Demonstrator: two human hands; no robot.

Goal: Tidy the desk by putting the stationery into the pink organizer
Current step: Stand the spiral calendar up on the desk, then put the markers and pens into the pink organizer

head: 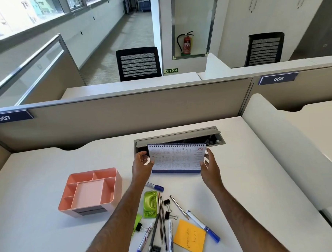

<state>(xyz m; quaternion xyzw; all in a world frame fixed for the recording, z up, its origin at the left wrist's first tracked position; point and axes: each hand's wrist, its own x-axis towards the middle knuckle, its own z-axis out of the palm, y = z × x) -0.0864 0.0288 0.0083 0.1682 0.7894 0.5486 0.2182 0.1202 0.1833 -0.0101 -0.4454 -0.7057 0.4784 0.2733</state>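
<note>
Desk calendar (177,159), upright on worktop (52,235): left hand (142,166) clamped on its left edge, right hand (209,166) spread, fingertips touching its right edge. Pink organizer (90,192) empty.

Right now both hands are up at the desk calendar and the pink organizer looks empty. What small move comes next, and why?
Probably let go of the desk calendar, which stands upright on its base with the left hand and right hand at its ends, and reach back for the nearest blue marker. No stationery is in the pink organizer yet.
</note>
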